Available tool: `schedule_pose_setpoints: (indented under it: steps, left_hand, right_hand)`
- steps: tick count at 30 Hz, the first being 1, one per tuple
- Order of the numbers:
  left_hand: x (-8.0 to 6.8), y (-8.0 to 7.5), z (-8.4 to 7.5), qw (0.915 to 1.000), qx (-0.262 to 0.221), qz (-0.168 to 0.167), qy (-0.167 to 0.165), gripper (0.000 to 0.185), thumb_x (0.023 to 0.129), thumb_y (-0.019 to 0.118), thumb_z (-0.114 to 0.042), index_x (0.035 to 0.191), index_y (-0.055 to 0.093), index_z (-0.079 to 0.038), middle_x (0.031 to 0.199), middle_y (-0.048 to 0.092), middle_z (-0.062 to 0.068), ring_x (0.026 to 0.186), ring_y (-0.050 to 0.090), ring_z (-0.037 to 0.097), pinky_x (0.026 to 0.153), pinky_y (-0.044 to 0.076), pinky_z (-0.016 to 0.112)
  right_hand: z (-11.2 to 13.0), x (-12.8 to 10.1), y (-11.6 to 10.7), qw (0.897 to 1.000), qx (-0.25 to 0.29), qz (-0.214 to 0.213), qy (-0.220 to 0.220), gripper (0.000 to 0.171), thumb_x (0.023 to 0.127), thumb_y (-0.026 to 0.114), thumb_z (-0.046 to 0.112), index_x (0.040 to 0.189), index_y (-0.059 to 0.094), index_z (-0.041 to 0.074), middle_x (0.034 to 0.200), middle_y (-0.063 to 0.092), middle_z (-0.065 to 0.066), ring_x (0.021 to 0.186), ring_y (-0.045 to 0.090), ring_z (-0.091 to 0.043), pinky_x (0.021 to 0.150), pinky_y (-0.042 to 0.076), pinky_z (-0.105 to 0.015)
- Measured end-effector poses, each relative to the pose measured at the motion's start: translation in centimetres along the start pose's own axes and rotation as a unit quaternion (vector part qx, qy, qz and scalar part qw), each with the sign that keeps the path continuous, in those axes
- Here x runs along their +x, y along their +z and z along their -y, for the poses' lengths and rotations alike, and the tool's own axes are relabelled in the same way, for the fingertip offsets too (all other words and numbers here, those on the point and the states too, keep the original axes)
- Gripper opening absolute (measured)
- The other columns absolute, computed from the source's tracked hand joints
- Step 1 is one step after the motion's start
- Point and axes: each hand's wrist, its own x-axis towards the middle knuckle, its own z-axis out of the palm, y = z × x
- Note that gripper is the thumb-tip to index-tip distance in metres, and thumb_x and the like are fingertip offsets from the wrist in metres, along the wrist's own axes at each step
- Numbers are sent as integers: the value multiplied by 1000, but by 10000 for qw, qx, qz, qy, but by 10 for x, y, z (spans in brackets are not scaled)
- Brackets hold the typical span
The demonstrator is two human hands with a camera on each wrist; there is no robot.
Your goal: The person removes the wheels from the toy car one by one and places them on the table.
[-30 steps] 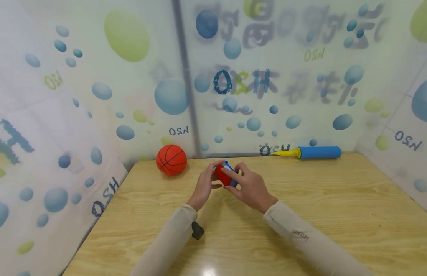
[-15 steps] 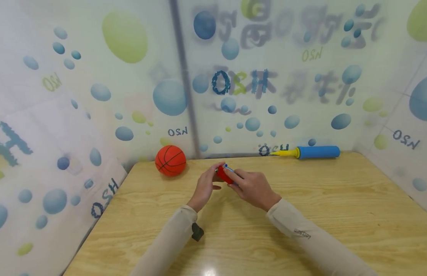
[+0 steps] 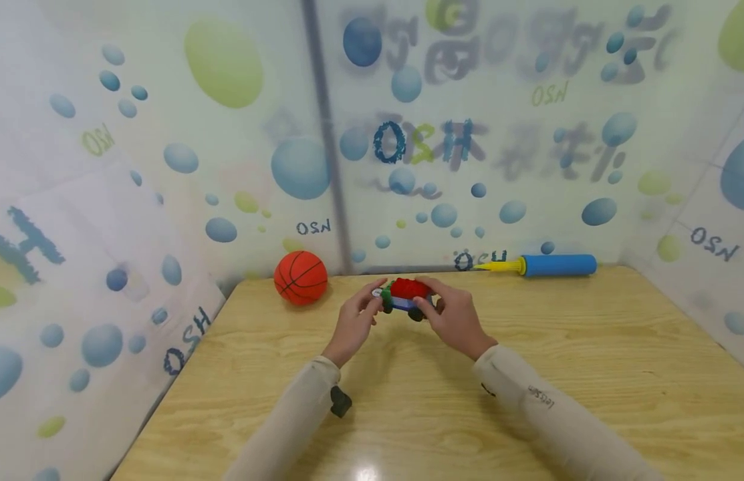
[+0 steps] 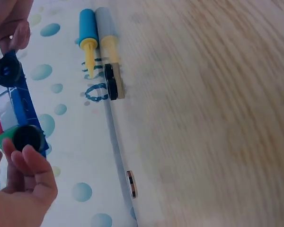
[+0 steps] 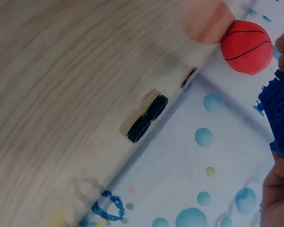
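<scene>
You had the little toy car (image 3: 404,296) pinched between both hands, held up just above the wooden worktop (image 3: 588,347) near its far edge. Your left hand (image 3: 353,324) had its fingers curled onto the car's left end, and your right hand (image 3: 457,319) gripped the right end, thumb and fingers wrapped round it. The car sat roughly level in the head view, red top up, blue base under it, black wheels poking out below.

From the left wrist camera you could see the underside of the car (image 4: 14,109): blue chassis, two black wheels, a bit of green by the nearer wheel, with your fingers (image 4: 31,165) touching that end. The right wrist view only caught a blue edge of the car (image 5: 279,111) against your fingers at the frame's right side, pretty blurry.

The orange mini basketball (image 3: 300,278) sat on the worktop at the back left, close to the bubble-print wall (image 3: 227,167), well apart from your hands. The blue pump (image 3: 543,265) with its yellow nozzle lay along the back wall off to the right.
</scene>
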Motion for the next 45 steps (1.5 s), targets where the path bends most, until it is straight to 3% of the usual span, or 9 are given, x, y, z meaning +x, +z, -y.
schedule_pose_setpoints:
  steps: [7,11,14,17,22,30,35,43,45]
  left_hand:
    - [-1,-1,-2,9970,145,-647,411,43,97,56,-3,136,62,-19,95,61,11,83,55,14,64,48,19]
    - [0,0,-6,9952,31,-784,584,39,97,57,-5,130,67,-21,104,63,13,96,59,19,70,48,22]
    - [2,1,-9,9967,81,-430,680,38,99,57,-10,134,64,-24,118,65,12,111,61,24,83,50,30]
    - [2,2,-13,9967,235,298,714,44,101,57,-16,143,55,-27,129,65,9,119,61,25,92,51,35]
    - [1,3,-18,9881,725,1185,661,50,100,61,-25,146,50,-37,130,63,8,103,61,25,82,55,33]
    - [1,4,-26,9819,596,1688,620,48,100,60,-29,146,48,-39,141,57,5,115,58,25,89,58,35]
    - [-1,5,-23,9782,223,1969,617,52,103,55,-24,152,41,-36,142,56,10,102,71,25,91,58,36]
    - [1,5,-24,9691,-703,2362,-89,52,105,52,-26,152,36,-42,142,52,12,96,75,25,99,56,43]
    - [1,5,-23,9702,-754,2301,-63,51,105,53,-24,151,38,-41,141,53,15,96,74,27,98,56,43]
  right_hand:
    - [2,7,-11,9772,1509,465,1419,37,98,66,22,133,62,11,103,73,-20,44,55,-30,43,48,-29]
    - [-4,10,-17,9609,1860,902,1840,36,99,63,23,134,61,14,106,73,-20,44,53,-27,47,52,-36]
    - [-9,11,-21,9533,1940,1266,1938,36,100,62,25,135,61,14,103,73,-18,45,52,-22,49,53,-37]
    - [-12,11,-25,9433,2126,1628,1960,38,101,61,27,136,60,12,95,73,-17,48,53,-27,48,52,-34]
    - [-12,14,-31,9272,2461,2068,1924,45,102,59,34,142,54,13,96,72,-15,52,55,-23,49,49,-29]
    - [-14,17,-32,9240,2572,1847,2143,46,103,55,35,145,50,15,79,68,-8,52,56,-16,55,54,-30]
    - [-14,14,-32,9064,3026,1826,2312,47,106,49,33,146,48,8,95,68,-6,59,58,-16,59,54,-26]
    - [-13,13,-33,8683,4051,1816,2213,64,105,38,54,141,49,2,104,68,-5,73,65,-15,68,57,-23]
    - [-10,12,-33,8663,4120,1811,2168,64,106,35,52,145,46,2,116,65,-11,74,65,-13,68,57,-23]
